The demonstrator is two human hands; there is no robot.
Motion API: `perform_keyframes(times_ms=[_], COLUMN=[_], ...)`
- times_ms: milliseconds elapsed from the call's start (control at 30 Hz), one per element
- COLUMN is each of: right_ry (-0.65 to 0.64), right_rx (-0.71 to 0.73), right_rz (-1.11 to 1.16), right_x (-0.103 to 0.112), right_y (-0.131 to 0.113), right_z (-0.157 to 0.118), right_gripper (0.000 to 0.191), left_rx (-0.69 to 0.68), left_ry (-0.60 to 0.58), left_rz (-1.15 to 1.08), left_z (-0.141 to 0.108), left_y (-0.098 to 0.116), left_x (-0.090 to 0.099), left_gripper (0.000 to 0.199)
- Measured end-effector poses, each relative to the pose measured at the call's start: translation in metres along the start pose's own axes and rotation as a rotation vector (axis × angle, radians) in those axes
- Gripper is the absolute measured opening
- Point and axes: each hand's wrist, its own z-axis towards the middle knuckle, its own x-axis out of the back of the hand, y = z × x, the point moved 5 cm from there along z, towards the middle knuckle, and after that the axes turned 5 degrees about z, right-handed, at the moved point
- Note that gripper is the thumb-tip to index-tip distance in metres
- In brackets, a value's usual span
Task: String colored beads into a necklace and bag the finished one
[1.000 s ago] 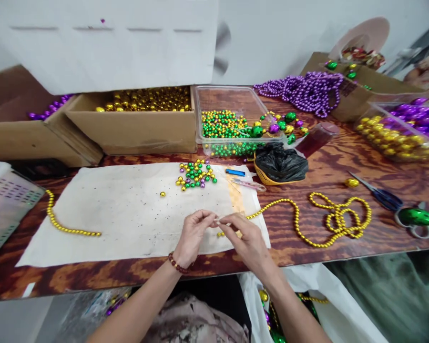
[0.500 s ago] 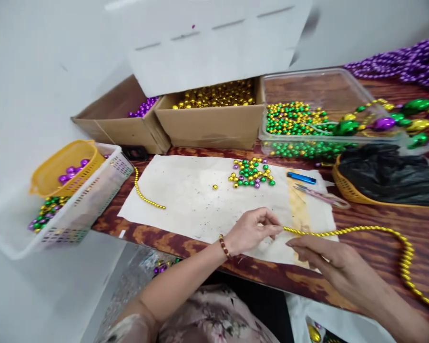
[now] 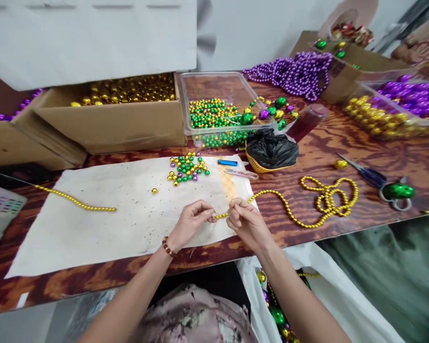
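Observation:
A long gold bead strand (image 3: pixel 285 202) runs from between my hands out to a loose coil on the right of the table. My left hand (image 3: pixel 195 220), with a beaded bracelet on its wrist, pinches the strand's end. Just to the right, my right hand (image 3: pixel 248 221) grips the same strand, a few gold beads showing between the two. Both hands hover over a white cloth (image 3: pixel 93 238). Beyond them lie loose green, gold and purple beads (image 3: pixel 188 169) and a single gold bead (image 3: pixel 154 190). A shorter gold strand (image 3: pixel 75 201) rests on the cloth's left.
A blue cutter (image 3: pixel 228 163) and small pink-handled snips (image 3: pixel 241 174) lie at the cloth's right. Behind stand a cardboard box (image 3: pixel 110 124) of gold beads and a clear bin (image 3: pixel 219 128). A black bag fills a yellow basket (image 3: pixel 262 164). Scissors (image 3: pixel 370 175) lie far right.
The view has swung right, showing the coil and scissors. My right hand, earlier with fingers extended along the strand, now closes on it near my left hand.

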Motion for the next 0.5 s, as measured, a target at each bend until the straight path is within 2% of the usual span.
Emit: perform_keyframes(times_ms=[200, 267, 400, 500], right_ry=[0.034, 0.048, -0.008, 0.067], right_rx=[-0.016, 0.017, 0.03, 0.139], right_rz=[-0.14, -0.237, -0.472, -0.561], right_x=[0.006, 0.007, 0.013, 0.024], right_y=[-0.004, -0.009, -0.021, -0.031], right_z=[0.012, 0.016, 0.023, 0.025], right_gripper=[0.022, 0.024, 0.026, 0.029], left_rx=[-0.013, -0.012, 0.004, 0.016], left_ry=[0.035, 0.067, 0.035, 0.137], left_rz=[0.065, 0.072, 0.158, 0.061], left_z=[0.001, 0.002, 0.004, 0.006], left_y=[0.003, 0.004, 0.003, -0.001], left_x=[0.009, 0.014, 0.021, 0.028], left_gripper=[0.023, 0.022, 0.024, 0.026])
